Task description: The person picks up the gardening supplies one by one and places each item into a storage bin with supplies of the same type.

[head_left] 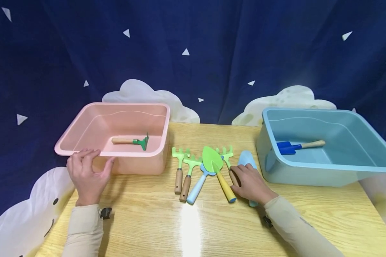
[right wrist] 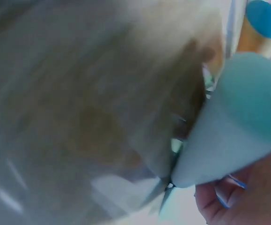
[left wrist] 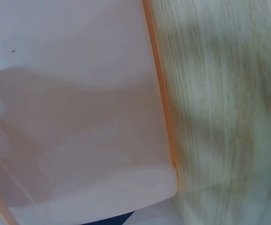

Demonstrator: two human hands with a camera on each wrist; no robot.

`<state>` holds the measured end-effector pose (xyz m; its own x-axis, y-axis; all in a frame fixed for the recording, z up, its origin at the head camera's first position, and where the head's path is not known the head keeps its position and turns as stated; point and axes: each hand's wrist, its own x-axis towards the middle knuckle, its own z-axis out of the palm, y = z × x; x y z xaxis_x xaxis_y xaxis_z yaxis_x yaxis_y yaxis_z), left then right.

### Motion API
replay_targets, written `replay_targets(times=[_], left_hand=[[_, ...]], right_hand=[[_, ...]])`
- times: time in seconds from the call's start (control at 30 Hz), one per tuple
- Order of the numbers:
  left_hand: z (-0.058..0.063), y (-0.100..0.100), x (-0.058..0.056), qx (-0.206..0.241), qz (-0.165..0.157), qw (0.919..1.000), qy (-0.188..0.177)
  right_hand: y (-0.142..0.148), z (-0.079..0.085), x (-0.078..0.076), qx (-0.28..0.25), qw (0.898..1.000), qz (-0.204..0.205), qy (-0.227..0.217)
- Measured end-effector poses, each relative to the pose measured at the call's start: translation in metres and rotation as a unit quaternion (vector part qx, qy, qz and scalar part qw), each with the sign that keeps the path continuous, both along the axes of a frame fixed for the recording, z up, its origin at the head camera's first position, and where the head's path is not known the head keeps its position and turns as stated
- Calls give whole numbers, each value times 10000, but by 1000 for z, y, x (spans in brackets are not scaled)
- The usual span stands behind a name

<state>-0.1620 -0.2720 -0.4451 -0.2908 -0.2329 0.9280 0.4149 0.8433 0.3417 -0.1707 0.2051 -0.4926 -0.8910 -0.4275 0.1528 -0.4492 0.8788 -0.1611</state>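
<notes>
My left hand point(head_left: 89, 173) rests at the near rim of a pink bin point(head_left: 148, 166), fingers over the edge and thumb spread in front. The bin's wall point(left wrist: 88, 126) fills much of the left wrist view. My right hand point(head_left: 252, 184) lies across a light-blue trowel point(head_left: 246, 158), fingers bent about its handle point(right wrist: 229, 122); the palm hides the grip from above. Just left of those fingers is a small rake with a wooden handle point(head_left: 234, 178). Beside it lies a green trowel with a yellow handle point(head_left: 225, 185), overlapping another tool with a light-blue handle point(head_left: 197, 189).
Two green rakes with brown handles point(head_left: 178, 178) lie left of the trowels. The pink bin contains a green rake with a wooden handle point(head_left: 123, 141). At right, a blue bin point(head_left: 308, 175) holds a dark-blue shovel point(head_left: 289, 147). A dark-blue cloth point(head_left: 212, 71) hangs behind the wooden table point(head_left: 141, 214).
</notes>
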Motion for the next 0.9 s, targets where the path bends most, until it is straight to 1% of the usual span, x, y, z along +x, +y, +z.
replay_targets(times=[0.1, 0.27, 0.4, 0.53, 0.7, 0.9], left_hand=[[2, 0, 0, -2, 22, 10000, 8], [3, -1, 0, -30, 19, 10000, -4], [1, -3, 0, -42, 7, 10000, -49], [-1, -5, 0, -43, 5, 10000, -63], [-1, -6, 1, -6, -56, 9999, -105], [-1, -4, 1, 7, -64, 9998, -212]], right_hand=[[2, 5, 1, 89, 9997, 147, -184], [8, 12, -2, -16, 9961, 397, -784], [17, 13, -7, -211, 9924, 493, -1109], [24, 12, -11, -373, 9886, 437, -1395], [27, 11, -10, -542, 9852, 391, -1576], [28, 11, -8, -680, 9841, 391, -1596]])
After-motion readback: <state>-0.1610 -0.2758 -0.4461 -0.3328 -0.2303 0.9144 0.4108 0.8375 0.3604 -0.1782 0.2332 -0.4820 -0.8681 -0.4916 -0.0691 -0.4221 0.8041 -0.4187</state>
